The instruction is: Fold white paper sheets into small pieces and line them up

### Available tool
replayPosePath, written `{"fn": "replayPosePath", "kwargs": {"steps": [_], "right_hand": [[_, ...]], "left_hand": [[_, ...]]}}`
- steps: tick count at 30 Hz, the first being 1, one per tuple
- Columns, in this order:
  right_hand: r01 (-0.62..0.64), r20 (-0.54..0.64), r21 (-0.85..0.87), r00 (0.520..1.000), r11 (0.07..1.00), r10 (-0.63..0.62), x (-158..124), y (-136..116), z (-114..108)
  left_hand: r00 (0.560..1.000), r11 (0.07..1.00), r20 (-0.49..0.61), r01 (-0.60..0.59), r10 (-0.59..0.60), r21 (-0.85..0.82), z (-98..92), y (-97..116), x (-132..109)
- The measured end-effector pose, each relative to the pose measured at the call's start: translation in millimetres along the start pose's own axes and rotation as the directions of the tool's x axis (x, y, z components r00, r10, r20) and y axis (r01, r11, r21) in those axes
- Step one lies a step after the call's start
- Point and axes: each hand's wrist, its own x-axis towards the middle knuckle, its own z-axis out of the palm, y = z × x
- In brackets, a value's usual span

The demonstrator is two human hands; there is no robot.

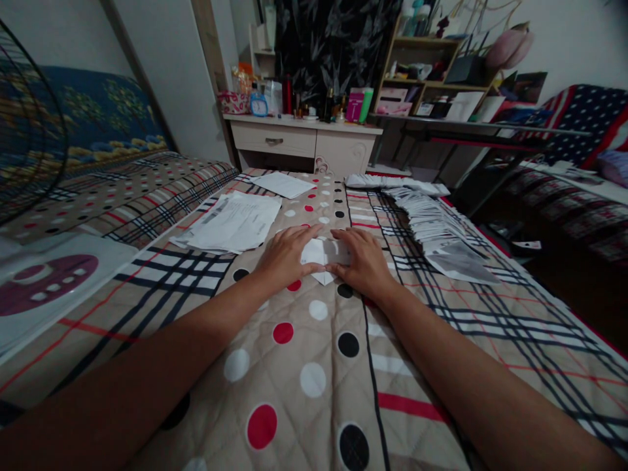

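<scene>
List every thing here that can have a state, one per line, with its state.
left hand: flat, pressing on the small paper
right hand: flat, pressing on the small paper
small paper: partly folded, lying on the quilt
sheet pile: unfolded, loosely stacked
folded papers: overlapped in a row
drawer: shut

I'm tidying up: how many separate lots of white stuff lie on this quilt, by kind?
Folded piece under left hand and right hand: 1
Pile of flat sheets: 1
Single flat sheet: 1
Long row of folded pieces: 1
Flat item with maroon print: 1
Total: 5
</scene>
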Motion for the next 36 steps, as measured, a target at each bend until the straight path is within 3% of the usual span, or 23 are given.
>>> {"fn": "replayPosePath", "kwargs": {"steps": [12, 17, 20, 23, 27, 30, 33, 36], "right_hand": [[0.048, -0.054, -0.009, 0.997, 0.999, -0.049, 1, -7, -9], [0.080, 0.079, -0.010, 0.994, 0.997, -0.079, -1, -14, -15], [0.000, 0.126, -0.017, 0.992, 1.000, 0.002, -1, -14, -13], [-0.146, 0.079, -0.040, 0.986, 0.989, 0.148, -1, -8, -9], [-0.350, 0.009, -0.045, 0.936, 0.936, 0.351, 0, 9, -7], [-0.406, 0.006, -0.063, 0.913, 0.912, 0.407, -1, 16, -9], [-0.354, -0.067, -0.155, 0.935, 0.922, 0.348, -1, 11, -10], [-0.115, -0.113, -0.187, 0.989, 0.976, 0.095, -1, -6, -5]], "left_hand": [[0.991, 0.991, -0.066, -0.110, 0.114, 0.071, -12.0, 9, 0], [0.980, 0.978, 0.015, -0.198, 0.197, 0.073, -9.8, 6, -2], [0.988, 0.987, 0.035, -0.152, 0.151, 0.047, -7.3, 5, -1], [0.999, 0.999, 0.041, -0.037, 0.036, 0.029, -5.7, 4, -1], [0.993, 0.993, -0.016, 0.117, -0.117, 0.001, -4.2, -5, -1], [0.987, 0.987, -0.009, 0.160, -0.161, -0.008, -3.9, -13, -1], [0.990, 0.990, -0.022, 0.140, -0.139, 0.035, -5.2, -13, 0], [0.998, 0.995, -0.067, -0.002, 0.009, 0.095, -5.7, -4, 1]]}}
